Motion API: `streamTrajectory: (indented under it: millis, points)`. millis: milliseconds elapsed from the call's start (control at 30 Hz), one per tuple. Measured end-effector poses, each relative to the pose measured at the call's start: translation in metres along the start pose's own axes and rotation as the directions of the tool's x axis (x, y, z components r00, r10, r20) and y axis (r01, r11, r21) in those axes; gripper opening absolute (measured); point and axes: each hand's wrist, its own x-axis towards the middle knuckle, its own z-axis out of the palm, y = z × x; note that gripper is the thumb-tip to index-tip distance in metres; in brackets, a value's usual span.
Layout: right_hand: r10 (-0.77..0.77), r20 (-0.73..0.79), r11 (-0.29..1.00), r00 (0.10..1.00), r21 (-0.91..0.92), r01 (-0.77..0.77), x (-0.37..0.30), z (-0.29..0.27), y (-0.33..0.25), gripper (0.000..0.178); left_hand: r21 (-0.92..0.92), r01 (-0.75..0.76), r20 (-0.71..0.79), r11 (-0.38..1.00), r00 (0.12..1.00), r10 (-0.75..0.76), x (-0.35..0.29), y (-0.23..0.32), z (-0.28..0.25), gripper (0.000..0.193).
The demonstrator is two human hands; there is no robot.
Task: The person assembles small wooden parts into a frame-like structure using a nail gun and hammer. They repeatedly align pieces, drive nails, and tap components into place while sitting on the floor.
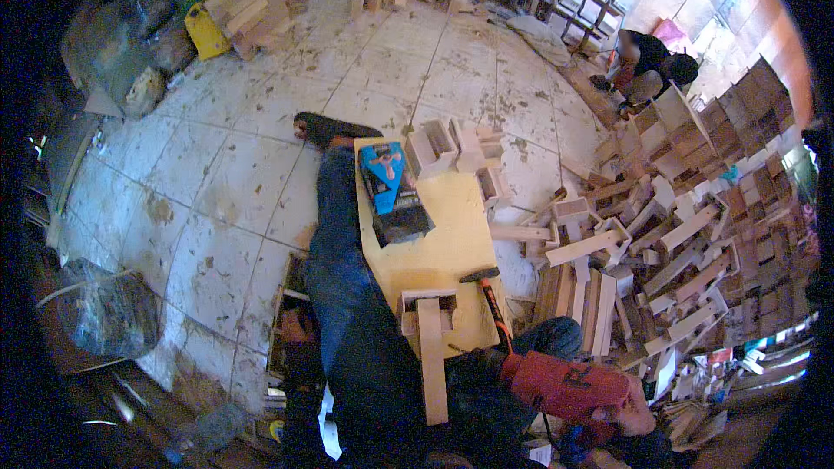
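At the lower right, my right hand [638,412] is closed around the end of a red power tool [565,386] with a bulky body. A patch of skin at the bottom edge below it may be my left hand [599,459]; its fingers are not readable. Left of the tool, a small open wooden box with a long plank [432,365] lies on a yellowish board [452,234]. Beside it is a hammer [493,304] with an orange and black handle. A blue and black container [387,178] sits on the board's far left, next to several small wooden boxes [434,148].
My outstretched leg [343,234] runs along the board's left side. Wooden box pieces [599,243] are heaped on the right, before tall stacks [730,122]. Another person [647,65] crouches at the far right. A yellow container [204,32] stands at the back left on the dirty tiled floor [226,165].
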Motion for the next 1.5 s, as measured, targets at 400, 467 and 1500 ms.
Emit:
streamTrajectory:
  millis: [400, 467, 1500]
  points:
    - [0.117, -0.023, 0.968, 0.993, -0.22, -0.119, 0.022, 0.043, -0.07, 0.098, -0.512, 0.673, 0.616, -0.534, 0.721, 0.319, 0.046, 0.199, -0.046, 0.02]
    - [0.156, 0.022, 0.974, 0.987, -0.171, -0.15, 0.025, 0.05, -0.082, 0.09, -0.368, 0.751, 0.646, -0.549, 0.631, 0.43, 0.042, 0.222, -0.043, 0.022]
    - [0.286, 0.079, 0.88, 0.955, -0.417, -0.229, 0.045, 0.073, -0.115, 0.09, 0.383, 0.531, 0.855, -0.756, 0.106, 0.508, -0.048, 0.301, -0.067, 0.029]
